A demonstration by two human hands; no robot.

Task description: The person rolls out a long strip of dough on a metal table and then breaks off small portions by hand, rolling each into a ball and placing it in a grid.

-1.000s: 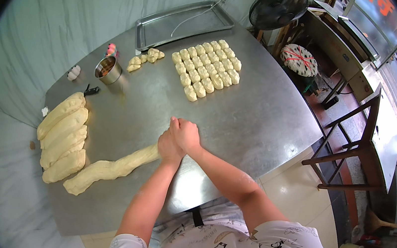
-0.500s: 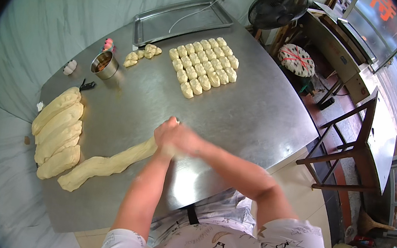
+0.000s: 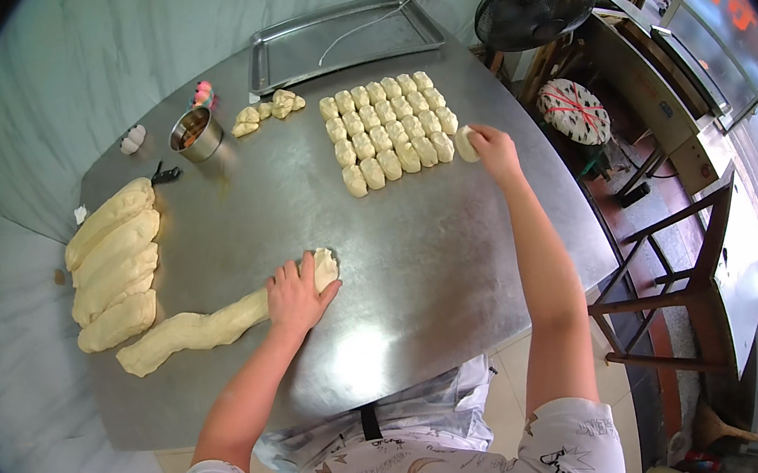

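My left hand (image 3: 297, 295) presses flat on the end of a long dough rope (image 3: 204, 326) lying on the steel table (image 3: 413, 270). My right hand (image 3: 494, 148) reaches far out and holds a small dough piece (image 3: 466, 143) at the right edge of the rows of cut dough pieces (image 3: 391, 128).
Several thick dough logs (image 3: 113, 259) lie stacked at the table's left. A small metal cup (image 3: 197, 133) and a few odd dough bits (image 3: 266, 110) sit at the back left, before an empty metal tray (image 3: 348, 36). A fan (image 3: 533, 8), a round stool (image 3: 574, 111) and a wooden chair (image 3: 689, 277) stand to the right.
Both hands were together at the dough rope's end. Now my right hand has carried a torn-off piece out to the rows, while my left hand stays on the rope.
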